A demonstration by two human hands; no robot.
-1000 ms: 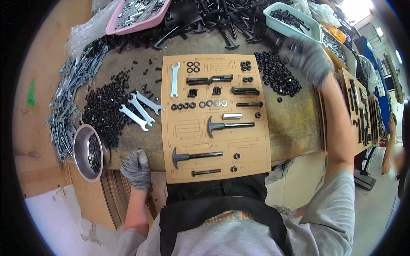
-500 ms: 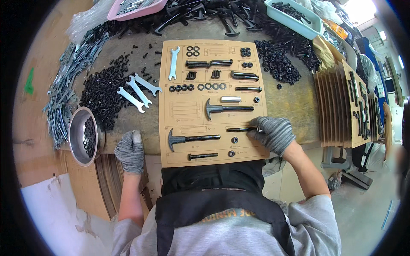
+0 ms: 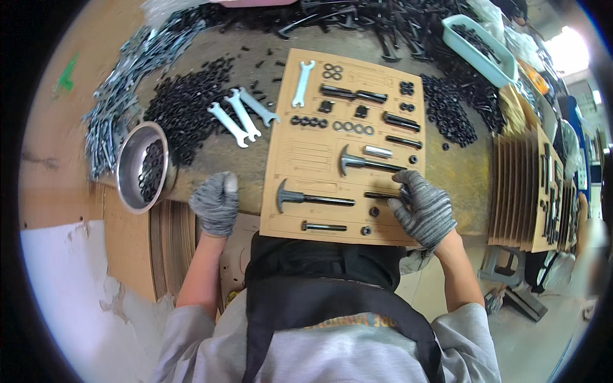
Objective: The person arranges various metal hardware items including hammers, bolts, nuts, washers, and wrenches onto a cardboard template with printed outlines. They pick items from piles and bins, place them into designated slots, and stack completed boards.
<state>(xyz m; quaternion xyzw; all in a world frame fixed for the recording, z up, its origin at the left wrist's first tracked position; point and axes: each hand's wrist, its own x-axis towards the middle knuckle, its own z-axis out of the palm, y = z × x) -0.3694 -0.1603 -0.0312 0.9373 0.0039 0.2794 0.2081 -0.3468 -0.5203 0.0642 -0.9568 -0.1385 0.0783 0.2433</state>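
My right hand [image 3: 424,210], in a grey knit glove, is over the lower right of a brown cardboard board [image 3: 313,159]. Its thumb and forefinger bend around a small dark piece at the right end of a black bolt [image 3: 378,195]; what it is, I cannot make out. The forefinger's tip reaches the shaft end of a black T-shaped hook bolt [image 3: 370,163]. By the table edge, left of the board, my gloved left hand [image 3: 216,204] is a closed fist, thumb on top, with nothing sticking out. A second hook bolt [image 3: 313,198] lies between the hands.
The board also bears a wrench [image 3: 303,84], washers, nuts and more bolts. Three wrenches [image 3: 242,115] lie left of it, beside a heap of black screws [image 3: 185,102] and a metal bowl [image 3: 142,167]. Nuts [image 3: 450,115] are piled right, near upright boards [image 3: 517,185].
The whole view has shifted and turned slightly. My right hand has risen a little on the board, its forefinger now at the hook bolt's end. My left fist stays at the table edge.
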